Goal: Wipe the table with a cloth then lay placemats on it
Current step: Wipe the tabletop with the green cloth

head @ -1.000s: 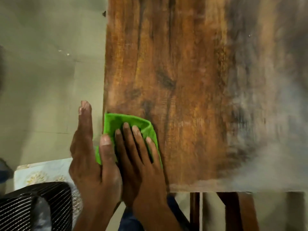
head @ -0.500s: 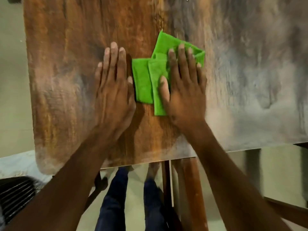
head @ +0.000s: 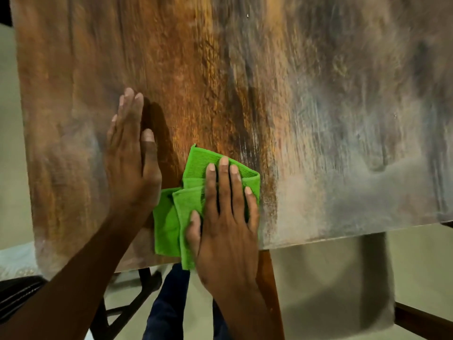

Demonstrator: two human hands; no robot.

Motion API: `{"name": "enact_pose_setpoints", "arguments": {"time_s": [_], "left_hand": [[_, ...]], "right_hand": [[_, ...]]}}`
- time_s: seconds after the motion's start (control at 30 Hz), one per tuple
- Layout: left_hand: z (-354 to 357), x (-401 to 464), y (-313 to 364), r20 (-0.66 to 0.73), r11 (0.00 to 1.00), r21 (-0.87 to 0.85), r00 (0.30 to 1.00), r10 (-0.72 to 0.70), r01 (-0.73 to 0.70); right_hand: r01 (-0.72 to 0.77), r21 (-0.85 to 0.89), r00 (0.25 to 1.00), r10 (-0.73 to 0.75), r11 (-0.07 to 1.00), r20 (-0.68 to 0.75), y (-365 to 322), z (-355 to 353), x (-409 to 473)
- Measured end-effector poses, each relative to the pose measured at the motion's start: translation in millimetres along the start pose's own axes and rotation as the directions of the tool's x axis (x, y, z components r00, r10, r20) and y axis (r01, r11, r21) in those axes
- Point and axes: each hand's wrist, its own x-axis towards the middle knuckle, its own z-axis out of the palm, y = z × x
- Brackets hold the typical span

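A folded green cloth (head: pixel 171 217) lies on the brown wooden table (head: pixel 220 82), its lower corner hanging just past the near edge. My right hand (head: pixel 225 217) presses flat on the cloth with straight, spread fingers. My left hand (head: pixel 132 153) rests flat on the bare wood just left of the cloth, fingers straight and together, holding nothing. The right part of the tabletop looks grey and dusty. No placemats are in view.
The table's near edge runs across the lower part of the view, with a wooden leg (head: pixel 267 278) under it. A dark mesh chair (head: pixel 17 295) stands at the lower left. My legs in dark trousers (head: pixel 166 303) show below the edge. Pale floor lies around.
My right hand has pulled the cloth back toward the near edge. My left hand has also drawn back a little on the table, still flat beside the cloth.
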Motion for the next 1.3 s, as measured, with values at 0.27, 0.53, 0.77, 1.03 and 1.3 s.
{"name": "enact_pose_setpoints", "arguments": {"time_s": [0.27,0.53,0.77,1.03,1.3], "left_hand": [[8.4,4.4,-5.5,0.009,1.000,0.024,1.000,0.020,-0.020],[9.4,9.0,-3.6,0.020,1.000,0.021,1.000,0.004,-0.004],[6.9,5.9,-6.4,-0.010,0.998,-0.061,1.000,-0.016,0.016],[4.1,3.0,-5.5,0.031,1.000,-0.026,1.000,0.004,-0.003],[8.1,3.6,-7.2,0.098,0.994,0.096,0.994,0.040,-0.049]], "right_hand": [[0.026,-0.093,0.981,-0.044,0.995,-0.188,12.9,-21.1,182.7],[0.166,-0.201,0.971,-0.195,0.966,-0.136,10.2,-41.7,257.2],[-0.240,-0.115,0.968,0.227,0.964,-0.110,-16.1,-9.9,50.6],[-0.365,-0.068,0.917,0.346,0.929,-0.199,-20.2,4.4,16.2],[-0.116,-0.139,0.971,0.084,0.983,-0.222,89.2,-39.9,123.4]]}}
